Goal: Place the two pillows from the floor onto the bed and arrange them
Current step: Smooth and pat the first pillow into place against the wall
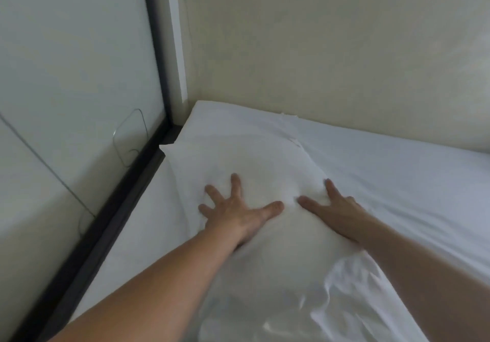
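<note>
A white pillow lies on the bed, which has a white sheet, near its far left corner by the wall. My left hand rests flat on the pillow with fingers spread. My right hand lies flat on the pillow's right side, fingers apart and pressing into the cloth. A second white, shinier cushion or bundle of cloth lies under my forearms in the foreground; I cannot tell whether it is the other pillow.
A dark bed frame edge runs diagonally along the bed's left side. Beyond it stands a pale glossy panel with a thin wire. A cream wall stands behind the bed.
</note>
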### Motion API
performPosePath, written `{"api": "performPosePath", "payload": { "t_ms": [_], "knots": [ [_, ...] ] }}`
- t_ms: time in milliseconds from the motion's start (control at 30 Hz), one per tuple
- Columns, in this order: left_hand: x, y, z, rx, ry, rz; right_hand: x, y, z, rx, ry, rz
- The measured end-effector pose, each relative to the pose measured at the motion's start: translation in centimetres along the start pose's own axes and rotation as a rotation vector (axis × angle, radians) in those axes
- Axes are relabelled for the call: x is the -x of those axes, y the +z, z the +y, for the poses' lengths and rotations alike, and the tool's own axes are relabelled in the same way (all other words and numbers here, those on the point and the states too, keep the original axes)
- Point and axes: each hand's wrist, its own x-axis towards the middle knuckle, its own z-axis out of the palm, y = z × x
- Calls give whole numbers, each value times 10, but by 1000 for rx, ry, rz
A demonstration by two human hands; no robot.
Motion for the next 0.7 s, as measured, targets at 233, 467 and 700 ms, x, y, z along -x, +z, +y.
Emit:
{"api": "performPosePath", "payload": {
  "t_ms": [233,467,700],
  "knots": [
    [-6,32,-47,39,301,276,20,57,-4,-182,-201,245],
    [-37,-78,42,0,576,476,19,-35,-63,-403,-270,506],
    [-96,-75,73,-556,362,444,-48,-31,-71,45,-173,220]
  ]
}}
